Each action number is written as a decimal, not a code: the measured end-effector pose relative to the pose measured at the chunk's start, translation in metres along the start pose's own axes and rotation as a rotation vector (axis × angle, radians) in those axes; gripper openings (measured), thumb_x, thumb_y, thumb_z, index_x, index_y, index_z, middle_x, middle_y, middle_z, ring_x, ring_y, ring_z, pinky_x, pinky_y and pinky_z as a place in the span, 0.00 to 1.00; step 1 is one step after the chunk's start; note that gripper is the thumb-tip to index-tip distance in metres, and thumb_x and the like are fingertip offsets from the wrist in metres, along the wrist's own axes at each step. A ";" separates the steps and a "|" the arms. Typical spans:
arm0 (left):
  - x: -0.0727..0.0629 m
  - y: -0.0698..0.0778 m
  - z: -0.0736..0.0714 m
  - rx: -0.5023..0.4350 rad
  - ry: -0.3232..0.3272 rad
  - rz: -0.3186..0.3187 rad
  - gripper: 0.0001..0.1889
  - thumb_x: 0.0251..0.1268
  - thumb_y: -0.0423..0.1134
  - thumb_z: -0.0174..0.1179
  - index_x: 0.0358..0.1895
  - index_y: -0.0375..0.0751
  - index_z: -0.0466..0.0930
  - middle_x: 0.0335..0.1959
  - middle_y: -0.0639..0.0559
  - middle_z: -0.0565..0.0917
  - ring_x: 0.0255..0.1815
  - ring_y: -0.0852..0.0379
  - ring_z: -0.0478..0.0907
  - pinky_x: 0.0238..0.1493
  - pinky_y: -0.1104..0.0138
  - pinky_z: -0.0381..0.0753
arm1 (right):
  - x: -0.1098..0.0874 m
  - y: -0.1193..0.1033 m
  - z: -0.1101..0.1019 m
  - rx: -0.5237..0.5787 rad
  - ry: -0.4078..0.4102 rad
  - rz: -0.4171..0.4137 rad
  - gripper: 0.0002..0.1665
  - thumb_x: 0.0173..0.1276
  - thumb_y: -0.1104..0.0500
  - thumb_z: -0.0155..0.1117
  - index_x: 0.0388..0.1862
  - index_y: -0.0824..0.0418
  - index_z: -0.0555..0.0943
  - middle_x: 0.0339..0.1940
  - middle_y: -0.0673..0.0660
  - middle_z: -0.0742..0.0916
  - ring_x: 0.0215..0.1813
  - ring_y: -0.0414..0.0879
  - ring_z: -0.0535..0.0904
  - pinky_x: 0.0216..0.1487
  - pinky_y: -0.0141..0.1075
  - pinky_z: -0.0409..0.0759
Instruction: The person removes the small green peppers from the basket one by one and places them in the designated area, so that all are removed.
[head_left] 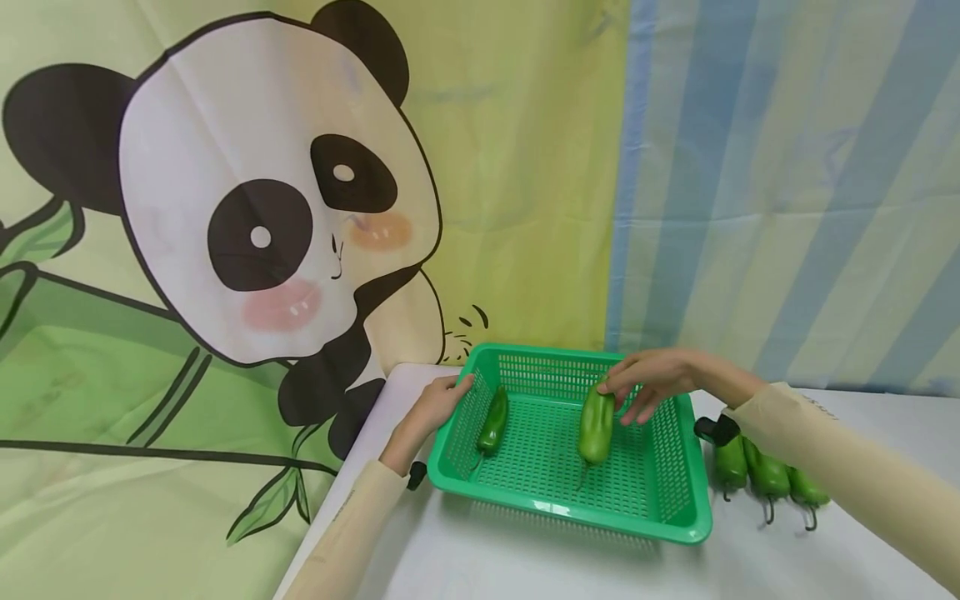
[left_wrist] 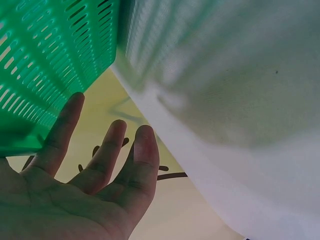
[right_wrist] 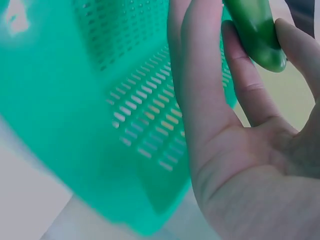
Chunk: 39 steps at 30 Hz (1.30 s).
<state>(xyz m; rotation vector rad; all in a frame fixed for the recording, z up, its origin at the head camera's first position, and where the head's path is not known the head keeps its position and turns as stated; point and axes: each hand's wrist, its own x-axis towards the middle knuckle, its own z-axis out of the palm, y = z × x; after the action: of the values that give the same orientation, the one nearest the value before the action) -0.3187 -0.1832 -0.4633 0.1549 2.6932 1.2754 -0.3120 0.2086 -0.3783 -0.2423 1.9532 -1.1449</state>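
One green pepper [head_left: 596, 429] pinched at its stemless end by right hand [head_left: 658, 377] — over green basket [head_left: 551, 507]. Left hand [head_left: 435, 407] rests straight-fingered against basket wall. Pepper looks light, firm, slick — best held mid-body, not by stem [head_left: 584, 473].

On my feed, the green pepper [head_left: 596, 429] was long, glossy and ridged. My right hand [head_left: 652, 379] pinched it by its smooth stemless end, and its thin stem pointed toward the bottom of the frame. I saw it over the right half of the basket [head_left: 567, 518], though I couldn't tell whether it touched the floor. That basket was bright green, rectangular and slotted, upright on the table at lower centre-right; my left hand [head_left: 431, 408] held its left rim.
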 end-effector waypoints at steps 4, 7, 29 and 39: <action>0.000 0.001 0.000 -0.004 -0.001 0.008 0.27 0.77 0.63 0.45 0.50 0.45 0.84 0.30 0.48 0.83 0.26 0.56 0.81 0.29 0.66 0.80 | -0.012 0.003 -0.007 0.019 0.020 -0.006 0.27 0.77 0.50 0.60 0.66 0.65 0.73 0.51 0.66 0.79 0.49 0.58 0.88 0.46 0.44 0.87; 0.000 0.000 0.000 -0.005 -0.003 0.012 0.28 0.77 0.63 0.45 0.52 0.45 0.84 0.31 0.48 0.83 0.26 0.57 0.81 0.28 0.65 0.80 | -0.019 0.005 -0.012 0.032 0.015 -0.001 0.23 0.76 0.50 0.61 0.59 0.66 0.75 0.50 0.64 0.79 0.49 0.59 0.88 0.46 0.43 0.88; -0.002 0.001 0.000 -0.002 0.004 0.016 0.27 0.78 0.61 0.45 0.58 0.45 0.83 0.34 0.47 0.85 0.27 0.57 0.82 0.29 0.65 0.82 | -0.089 0.050 -0.053 0.023 -0.167 -0.068 0.27 0.82 0.58 0.50 0.71 0.72 0.65 0.71 0.69 0.71 0.57 0.64 0.84 0.52 0.54 0.84; 0.000 0.001 0.001 -0.006 -0.002 0.014 0.28 0.78 0.61 0.45 0.59 0.44 0.82 0.32 0.47 0.85 0.24 0.57 0.82 0.27 0.64 0.83 | -0.121 0.090 -0.073 0.051 -0.261 -0.100 0.13 0.83 0.63 0.43 0.40 0.72 0.66 0.36 0.53 0.83 0.57 0.69 0.82 0.50 0.53 0.85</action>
<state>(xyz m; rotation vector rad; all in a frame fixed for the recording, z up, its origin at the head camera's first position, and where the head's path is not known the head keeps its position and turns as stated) -0.3183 -0.1816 -0.4629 0.1744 2.6908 1.2863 -0.2690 0.3700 -0.3639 -0.4434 1.6969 -1.1627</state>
